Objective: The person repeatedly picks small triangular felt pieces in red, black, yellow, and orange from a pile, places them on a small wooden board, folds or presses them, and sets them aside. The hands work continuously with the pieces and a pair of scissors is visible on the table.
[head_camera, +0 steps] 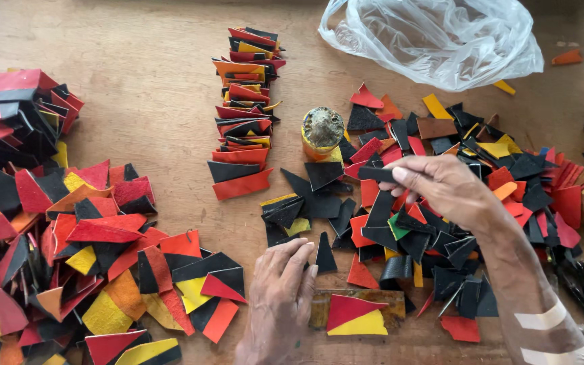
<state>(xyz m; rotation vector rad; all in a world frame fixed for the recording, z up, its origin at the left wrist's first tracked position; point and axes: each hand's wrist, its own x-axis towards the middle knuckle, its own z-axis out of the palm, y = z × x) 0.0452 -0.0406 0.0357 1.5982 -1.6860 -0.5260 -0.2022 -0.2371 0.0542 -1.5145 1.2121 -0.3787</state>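
My right hand hovers over a heap of black, red and yellow leather scraps and pinches a small black leather piece between thumb and fingers. My left hand rests flat on the wooden table, fingertips touching a black triangular scrap. Just right of it, a joined red and yellow piece lies on a small brown board. An open yellow glue pot with a crusted top stands behind the hands.
A row of assembled red, black and yellow pieces runs up the middle of the table. A big pile of joined pieces fills the left side. A clear plastic bag lies at the back right.
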